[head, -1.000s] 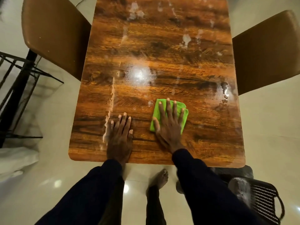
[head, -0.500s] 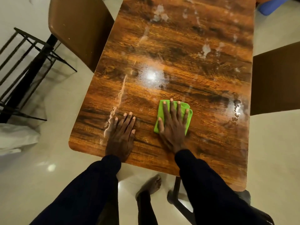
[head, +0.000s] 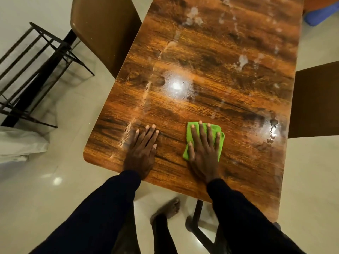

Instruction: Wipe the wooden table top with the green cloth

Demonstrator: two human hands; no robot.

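Fingers (head: 202,136) of right hand (head: 202,154) spread flat on green cloth (head: 219,142) | left hand (head: 141,153) splayed on wooden table top (head: 220,88)

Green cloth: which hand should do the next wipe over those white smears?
The right hand, most likely. It already lies flat on the green cloth, pressing it to the wooden table top. The left hand rests bare on the wood beside a white streak, holding nothing.
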